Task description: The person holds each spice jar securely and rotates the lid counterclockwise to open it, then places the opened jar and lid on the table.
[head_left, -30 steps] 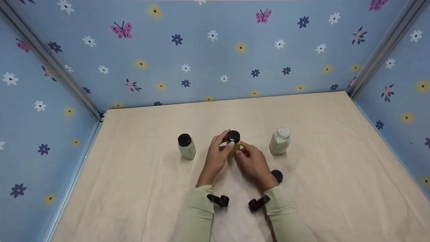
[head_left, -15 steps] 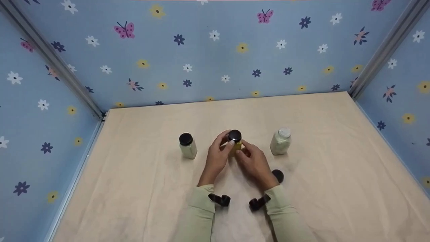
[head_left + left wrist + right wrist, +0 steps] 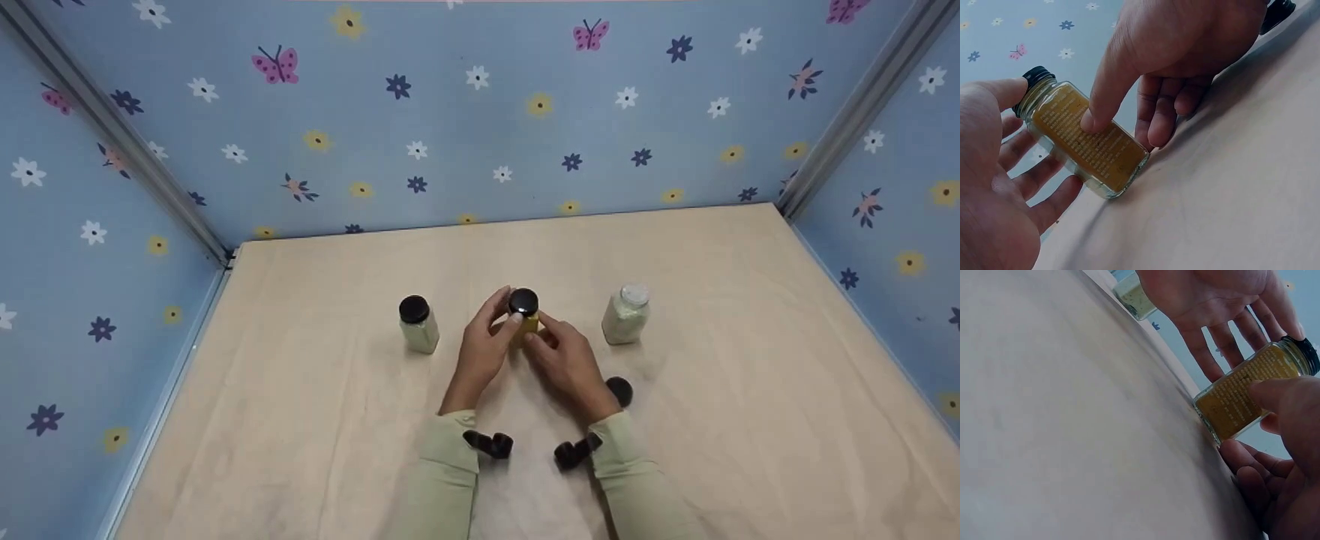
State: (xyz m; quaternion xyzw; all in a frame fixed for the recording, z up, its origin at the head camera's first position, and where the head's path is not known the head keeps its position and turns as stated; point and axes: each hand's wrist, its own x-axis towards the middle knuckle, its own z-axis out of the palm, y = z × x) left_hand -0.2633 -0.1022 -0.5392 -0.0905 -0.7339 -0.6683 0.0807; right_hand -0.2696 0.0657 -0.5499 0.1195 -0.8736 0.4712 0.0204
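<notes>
A small square glass spice jar (image 3: 529, 324) of yellow-brown powder stands upright at mid-table, its black lid (image 3: 523, 301) on. My left hand (image 3: 482, 346) pinches the lid with its thumb; in the left wrist view its other fingers (image 3: 1039, 175) spread behind the jar. Lower down, my right hand (image 3: 568, 361) holds the jar's body. Its thumb presses the printed face of the jar (image 3: 1230, 410) in the right wrist view, and the remaining fingers curl near the base. Between my hands and the wall, nothing hides the lid's top.
A jar of pale green contents with a black lid (image 3: 418, 330) stands to the left. On the right is another pale green jar (image 3: 625, 319) with a whitish top. A loose black lid (image 3: 619, 391) lies beside my right wrist. Flowered walls (image 3: 480, 120) surround the cloth-covered table (image 3: 315, 420).
Both hands keep their hold on the spice jar and lid, with no clear movement. Only the head view has shifted slightly.
</notes>
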